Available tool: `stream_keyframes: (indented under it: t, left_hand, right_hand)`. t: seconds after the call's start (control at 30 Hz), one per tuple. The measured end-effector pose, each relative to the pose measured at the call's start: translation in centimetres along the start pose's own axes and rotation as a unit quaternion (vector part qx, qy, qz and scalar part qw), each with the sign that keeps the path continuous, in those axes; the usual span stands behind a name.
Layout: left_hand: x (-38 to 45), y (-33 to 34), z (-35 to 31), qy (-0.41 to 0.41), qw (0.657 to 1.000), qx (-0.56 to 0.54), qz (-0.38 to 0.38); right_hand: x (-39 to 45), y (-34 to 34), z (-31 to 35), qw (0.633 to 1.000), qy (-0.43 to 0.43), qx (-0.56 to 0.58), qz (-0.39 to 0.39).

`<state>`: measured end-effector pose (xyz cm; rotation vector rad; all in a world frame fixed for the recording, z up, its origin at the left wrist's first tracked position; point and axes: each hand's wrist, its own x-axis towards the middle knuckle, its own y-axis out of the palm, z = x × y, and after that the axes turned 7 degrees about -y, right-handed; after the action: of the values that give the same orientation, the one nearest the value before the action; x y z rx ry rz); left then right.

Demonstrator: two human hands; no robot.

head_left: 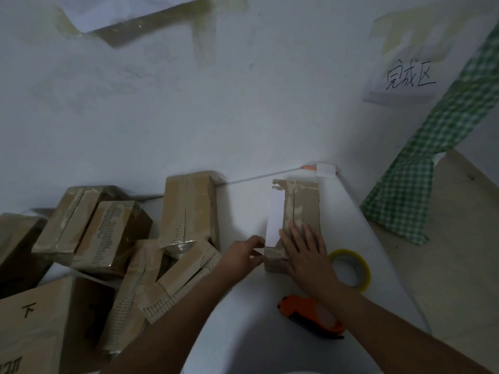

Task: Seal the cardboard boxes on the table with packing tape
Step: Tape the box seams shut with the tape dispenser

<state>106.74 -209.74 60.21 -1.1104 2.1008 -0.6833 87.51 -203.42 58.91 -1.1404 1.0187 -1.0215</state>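
With the right hand (306, 255) flat on the box (297, 211), the left hand (243, 256), pinching its near-left edge, should ideally smooth tape firmly along the seam.

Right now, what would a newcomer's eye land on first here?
Two hands on one cardboard box at the table's right end: the right hand lies flat on top, the left hand pinches at its near corner. Close by the right wrist sit a yellowish tape roll and an orange tape cutter. To the left is a jumbled pile of boxes.
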Motion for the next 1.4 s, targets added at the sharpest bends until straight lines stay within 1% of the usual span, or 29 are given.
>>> stream_keyframes:
  t: [0.07, 0.17, 0.23, 0.3, 0.37, 0.4, 0.43, 0.47, 0.5, 0.53, 0.57, 0.6, 0.63, 0.73, 0.8, 0.87, 1.0, 1.07, 1.13, 1.2, 1.23, 1.3, 1.37, 1.4]
  left_hand:
    - [0.8, -1.0, -0.1, 0.019, 0.997, 0.068, 0.032]
    - [0.8, -1.3, -0.5, 0.011, 0.995, 0.081, 0.048]
    - [0.4, -1.0, -0.6, -0.006, 0.997, 0.073, 0.040]
    - [0.0, -0.5, -0.7, -0.013, 0.998, 0.068, 0.012]
    - [-0.1, -0.2, -0.8, -0.016, 0.999, 0.024, -0.026]
    - [-0.1, -0.2, -1.0, -0.033, 0.998, -0.019, -0.047]
    - [0.0, -0.3, -1.2, -0.056, 0.995, -0.055, -0.069]
    - [0.3, -0.4, -1.6, -0.070, 0.991, -0.070, -0.088]
    - [0.6, -0.5, -1.9, -0.065, 0.991, -0.058, -0.102]
    - [1.0, -0.4, -2.3, -0.047, 0.992, -0.031, -0.111]
    - [1.4, -0.2, -2.7, -0.023, 0.993, 0.008, -0.114]
    - [1.8, 0.2, -3.0, -0.003, 0.993, 0.050, -0.109]
    - [2.2, 0.6, -3.4, 0.004, 0.991, 0.093, -0.096]
    - [3.2, 2.4, -3.9, -0.017, 0.980, 0.191, -0.043]
    - [3.7, 3.0, -3.7, -0.012, 0.968, 0.248, -0.023]
    - [4.4, 2.7, -3.6, 0.003, 0.955, 0.297, -0.008]
    - [6.0, 0.0, -2.7, 0.052, 0.933, 0.355, 0.037]
    - [6.6, -2.2, -1.9, 0.071, 0.921, 0.382, 0.027]
    - [6.9, -3.8, -1.3, 0.054, 0.927, 0.371, -0.008]
    - [6.7, -4.0, -1.4, 0.022, 0.944, 0.329, -0.028]
    - [6.5, -3.6, -1.6, 0.013, 0.951, 0.308, -0.026]
    - [5.7, -2.4, -1.8, 0.024, 0.961, 0.273, -0.022]
    - [4.9, -1.0, -1.9, 0.033, 0.970, 0.241, -0.018]
    - [4.5, -0.4, -2.0, 0.024, 0.973, 0.229, -0.014]
  right_hand:
    - [0.1, 0.0, -0.1, 1.000, -0.005, -0.004, -0.001]
    - [0.3, 0.5, -0.4, 1.000, 0.000, 0.007, 0.027]
    - [0.5, 0.6, -0.7, 0.999, -0.004, 0.011, 0.045]
    - [0.8, 0.0, -1.3, 0.998, -0.019, 0.039, 0.049]
    - [1.3, -0.9, -2.0, 0.994, -0.011, 0.109, 0.004]
    - [1.4, -1.2, -2.3, 0.986, 0.024, 0.158, -0.037]
    - [1.4, -1.5, -2.5, 0.971, 0.077, 0.214, -0.077]
    - [1.3, -1.7, -2.8, 0.943, 0.133, 0.286, -0.102]
    - [1.2, -1.8, -2.8, 0.903, 0.172, 0.378, -0.113]
    - [1.0, -1.9, -2.7, 0.856, 0.194, 0.465, -0.113]
    - [0.7, -1.9, -2.3, 0.819, 0.205, 0.526, -0.103]
    - [0.5, -1.8, -1.9, 0.802, 0.213, 0.552, -0.088]
    - [0.2, -1.7, -1.7, 0.802, 0.216, 0.551, -0.075]
    - [-0.5, -1.3, -1.6, 0.835, 0.207, 0.507, -0.057]
    - [-0.9, -1.1, -1.9, 0.836, 0.206, 0.506, -0.054]
    - [-1.4, -0.9, -2.5, 0.830, 0.228, 0.504, -0.073]
    - [-2.2, -1.2, -4.0, 0.833, 0.267, 0.465, -0.134]
    - [-2.3, -1.5, -4.6, 0.834, 0.272, 0.455, -0.149]
    - [-1.9, -1.8, -4.8, 0.832, 0.261, 0.467, -0.145]
    - [-1.2, -1.9, -4.4, 0.824, 0.244, 0.492, -0.136]
    - [-0.9, -2.0, -4.2, 0.820, 0.236, 0.503, -0.134]
    - [-0.2, -1.9, -3.6, 0.817, 0.223, 0.516, -0.131]
    - [0.6, -1.8, -3.6, 0.823, 0.214, 0.509, -0.131]
    - [1.1, -1.8, -3.8, 0.829, 0.210, 0.502, -0.131]
